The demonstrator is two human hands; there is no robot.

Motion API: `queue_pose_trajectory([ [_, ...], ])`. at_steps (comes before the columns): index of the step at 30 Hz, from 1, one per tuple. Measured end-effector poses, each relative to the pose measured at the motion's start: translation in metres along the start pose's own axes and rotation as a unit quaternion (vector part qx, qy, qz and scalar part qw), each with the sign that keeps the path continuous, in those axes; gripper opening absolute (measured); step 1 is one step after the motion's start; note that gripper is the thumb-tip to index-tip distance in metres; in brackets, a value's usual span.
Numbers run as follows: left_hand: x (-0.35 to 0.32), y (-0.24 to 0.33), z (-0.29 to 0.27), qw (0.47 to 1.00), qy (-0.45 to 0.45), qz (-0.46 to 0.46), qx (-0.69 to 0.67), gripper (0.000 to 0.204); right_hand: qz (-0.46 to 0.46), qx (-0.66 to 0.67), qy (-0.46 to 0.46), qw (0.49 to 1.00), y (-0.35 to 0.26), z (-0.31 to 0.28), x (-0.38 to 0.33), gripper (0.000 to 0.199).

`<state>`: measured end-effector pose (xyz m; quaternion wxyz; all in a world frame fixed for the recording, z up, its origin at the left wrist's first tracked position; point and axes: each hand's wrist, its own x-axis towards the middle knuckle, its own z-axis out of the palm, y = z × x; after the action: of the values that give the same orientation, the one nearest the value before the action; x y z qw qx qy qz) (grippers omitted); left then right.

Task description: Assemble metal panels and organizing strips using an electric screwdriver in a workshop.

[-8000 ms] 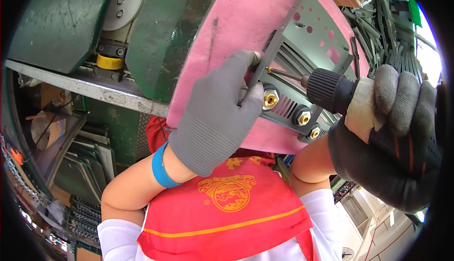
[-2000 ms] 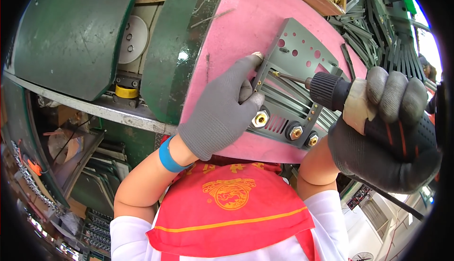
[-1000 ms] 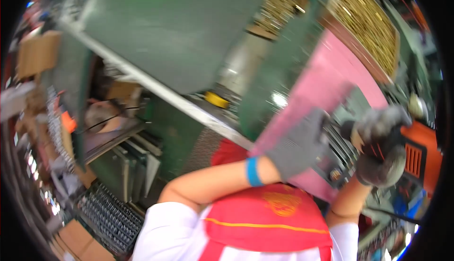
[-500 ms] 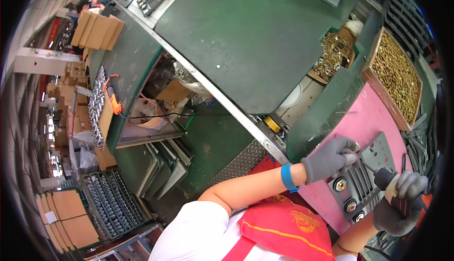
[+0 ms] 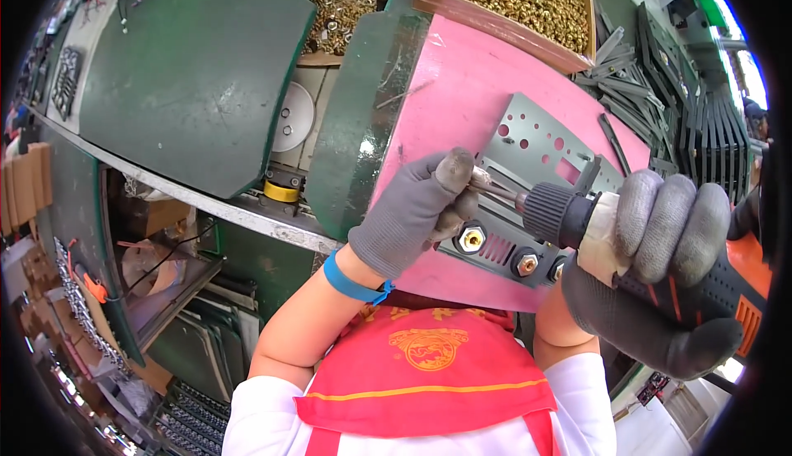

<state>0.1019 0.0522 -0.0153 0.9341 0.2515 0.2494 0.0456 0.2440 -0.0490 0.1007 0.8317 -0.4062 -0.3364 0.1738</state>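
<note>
In a grey glove, my left hand (image 5: 417, 212) is closed, thumb and fingertips pinched at the front end of the metal bit (image 5: 500, 191) of a power drill. Whether a small part sits in that pinch, I cannot make out. My right hand (image 5: 672, 250), gloved too, wraps round the orange and black drill (image 5: 554, 214), behind its ribbed black chuck. Beneath both hands is a grey metal panel (image 5: 520, 130) with round holes and slots. Along its near side sit hex fittings with brass centres, among them one fitting (image 5: 472, 239) close to my left fingers and another fitting (image 5: 525, 263) below the chuck.
Pink sheeting (image 5: 450, 68) covers the bench under the panel. Beyond it stands a box (image 5: 505, 37) rim-full of small brass parts. Dark metal strips (image 5: 623, 80) pile up at the right. A yellow tape roll (image 5: 281, 192) and an open bin of mixed hardware (image 5: 346, 2) lie leftward.
The view has swung right, bringing the panel and both hands toward the middle. My left hand remains at the bit's tip, and my right hand keeps its hold on the drill.
</note>
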Motion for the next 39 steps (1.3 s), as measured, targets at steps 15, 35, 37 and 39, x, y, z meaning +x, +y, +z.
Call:
queue_pose_trajectory([
  [15, 0.006, 0.006, 0.011, 0.876, 0.145, 0.098, 0.450, 0.060, 0.115, -0.086, -0.117, 0.983, 0.003, -0.037, 0.016, 0.050],
  [35, 0.018, -0.024, 0.008, 0.857, 0.137, 0.201, 0.454, 0.046, 0.203, -0.167, -0.151, 0.953, 0.045, -0.026, 0.023, 0.057],
  [37, 0.017, -0.024, 0.007, 0.862, 0.133, 0.197, 0.447, 0.046, 0.191, -0.120, -0.195, 0.955, 0.047, -0.029, 0.025, 0.059],
  [39, 0.017, -0.026, 0.006, 0.863, 0.133, 0.191, 0.449, 0.046, 0.180, -0.073, -0.233, 0.953, 0.051, -0.029, 0.025, 0.061],
])
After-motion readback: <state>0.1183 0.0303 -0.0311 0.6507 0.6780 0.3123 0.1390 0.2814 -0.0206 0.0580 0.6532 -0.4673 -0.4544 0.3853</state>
